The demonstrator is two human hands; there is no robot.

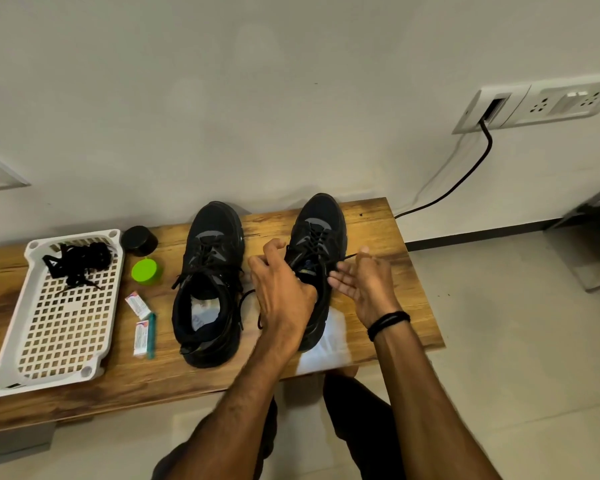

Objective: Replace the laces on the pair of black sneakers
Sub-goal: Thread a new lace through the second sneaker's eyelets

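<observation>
Lace [349, 258], black, thin cord: light and limp, and I judge it slippery. Best taken near its stiff tip. It is threaded through the right sneaker [321, 230] on the bench [378, 230]. My right hand [364, 285] pinches its free end just beside the eyelets. My left hand [281, 292] curls round the sneaker's collar, gripping it, fingertips hidden.

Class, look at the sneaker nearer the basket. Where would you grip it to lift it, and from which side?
Take the sneaker by the rim of its heel opening, coming from above on the near side. The heel points toward the person and the mouth gapes upward, so fingers probably hook in easily, clear of the loose laces.
</observation>
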